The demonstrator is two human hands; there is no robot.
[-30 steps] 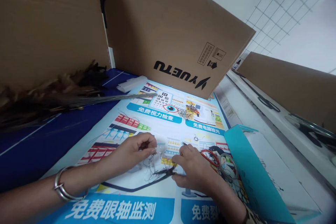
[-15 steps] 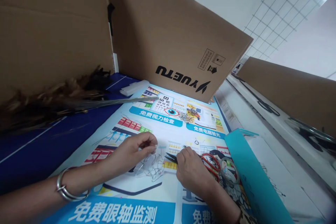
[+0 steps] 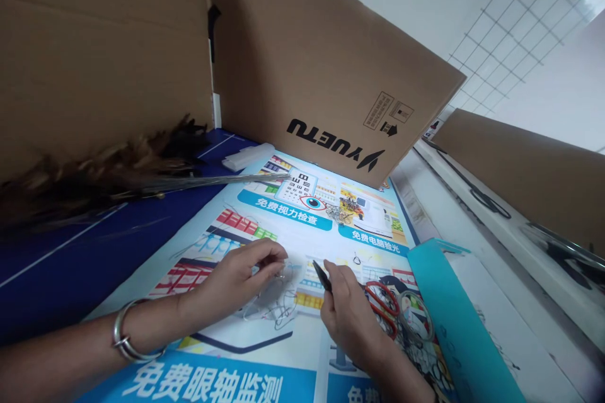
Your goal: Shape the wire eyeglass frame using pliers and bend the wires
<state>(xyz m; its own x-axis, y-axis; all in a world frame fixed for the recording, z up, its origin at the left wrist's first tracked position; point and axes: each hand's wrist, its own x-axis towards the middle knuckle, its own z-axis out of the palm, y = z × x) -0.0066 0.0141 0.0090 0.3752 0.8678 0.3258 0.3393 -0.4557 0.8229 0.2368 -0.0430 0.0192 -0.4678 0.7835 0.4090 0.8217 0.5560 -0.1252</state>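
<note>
Though half-hidden, tool [image 3: 322,276] in hand [image 3: 350,313] (right).

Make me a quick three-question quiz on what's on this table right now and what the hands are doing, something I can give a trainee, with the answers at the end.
1. Multiple choice: what does the right hand hold? A) a feather; B) a dark-tipped tool; C) a bangle.
2. True or false: the red handles lie to the left of the left hand.
3. Fill the blank: the tangle of thin strands is nearest the ____ hand.

Key: 1. B. 2. False; they lie to the right of the right hand. 3. left.
</note>
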